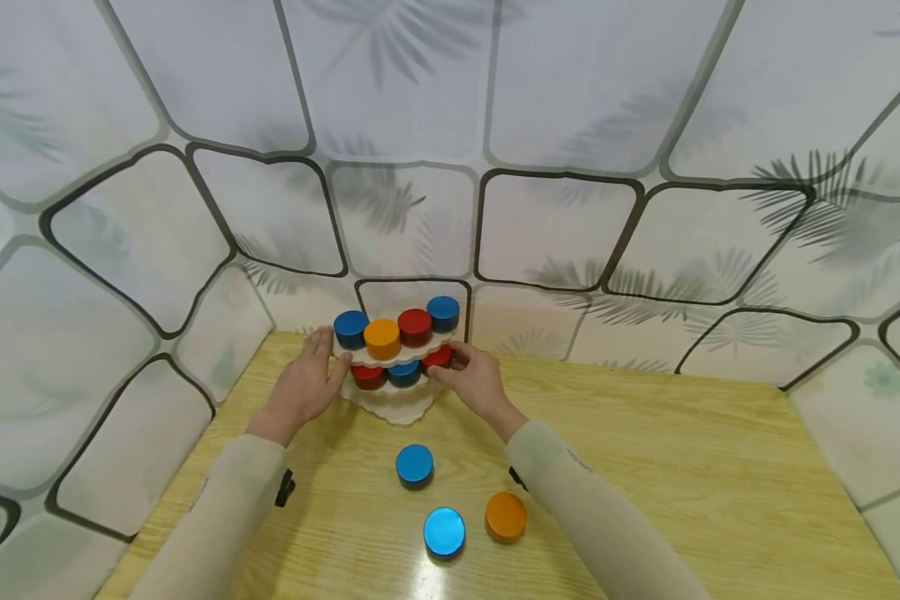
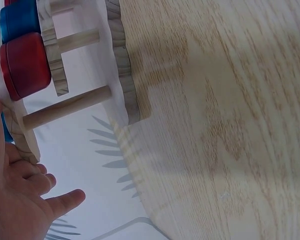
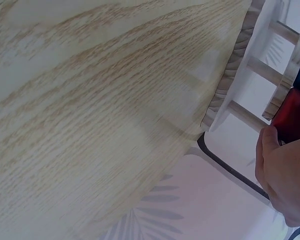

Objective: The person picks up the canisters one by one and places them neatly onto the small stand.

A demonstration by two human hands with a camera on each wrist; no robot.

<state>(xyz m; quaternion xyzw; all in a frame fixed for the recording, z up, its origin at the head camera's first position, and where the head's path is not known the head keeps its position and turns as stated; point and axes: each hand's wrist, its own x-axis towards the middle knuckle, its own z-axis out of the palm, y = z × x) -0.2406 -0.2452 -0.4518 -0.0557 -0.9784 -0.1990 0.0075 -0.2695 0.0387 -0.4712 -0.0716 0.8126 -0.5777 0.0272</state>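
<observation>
A white wooden tiered stand (image 1: 400,408) with scalloped edges stands at the back of the table. Its top tier carries two blue round tins (image 1: 351,330), an orange tin (image 1: 382,339) and a red tin (image 1: 415,327). On the tier below sit a red tin (image 1: 368,377), a blue tin (image 1: 403,373) and, at the right end, another red tin (image 1: 437,357). My left hand (image 1: 305,385) grips the left end of the top tier, fingers curled at its edge in the left wrist view. With thumb and fingers, my right hand (image 1: 477,379) pinches the right-end red tin (image 3: 293,116).
Two blue tins (image 1: 415,466) and an orange tin (image 1: 506,517) lie on the wood-grain table (image 1: 682,475) in front of the stand, between the forearms. A patterned wall covering (image 1: 555,233) rises close behind the stand and along the left side.
</observation>
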